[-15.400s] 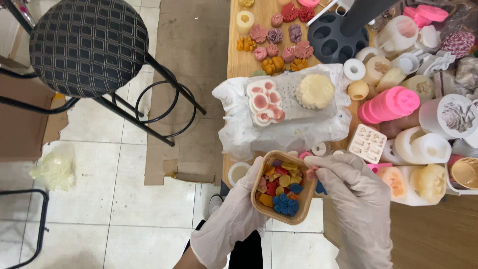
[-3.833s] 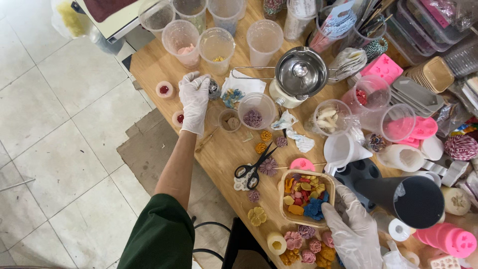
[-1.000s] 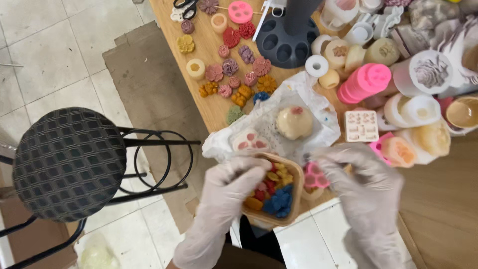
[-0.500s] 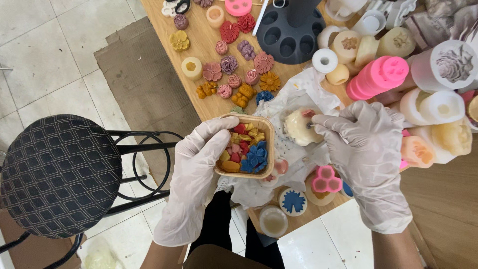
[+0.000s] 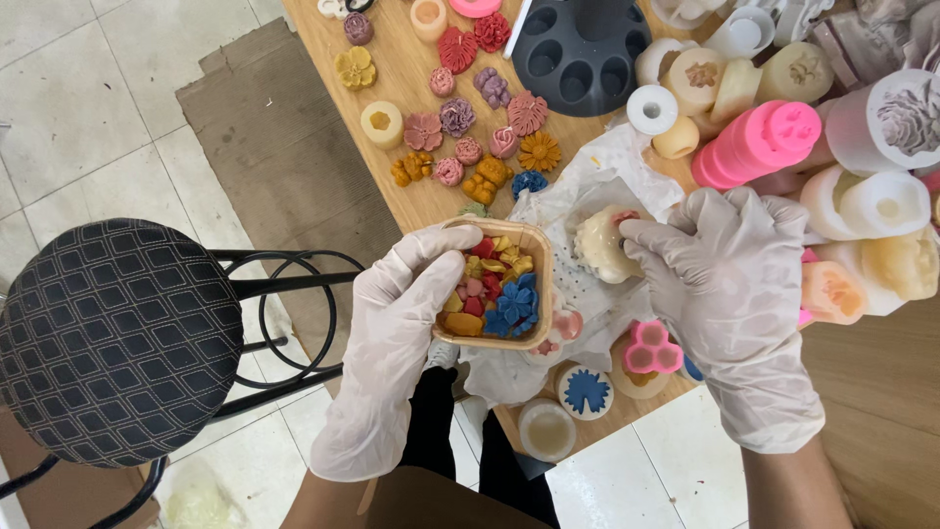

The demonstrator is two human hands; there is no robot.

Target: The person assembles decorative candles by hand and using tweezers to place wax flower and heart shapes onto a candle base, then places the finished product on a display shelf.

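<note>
The small wooden tray of coloured wax flowers now sits higher and farther left than it did a second ago: you have lifted it off the bench edge and hold it in the air, tilted a little, over the crumpled white plastic sheet. Your left hand carries it, fingers curled round its near rim and the thumb along the side. Your right hand has moved off the tray's other side and now reaches onto the sheet, fingertips touching the pale cream flower-shaped piece that lies there; they rest on it but I cannot tell whether they have closed on it. So the tray is now held one-handed while the other hand works at the cream piece just beside it. Below the tray, a pink three-hole mould and a round cup with a blue flower stand near the bench edge. The black stool stands at your left.
</note>
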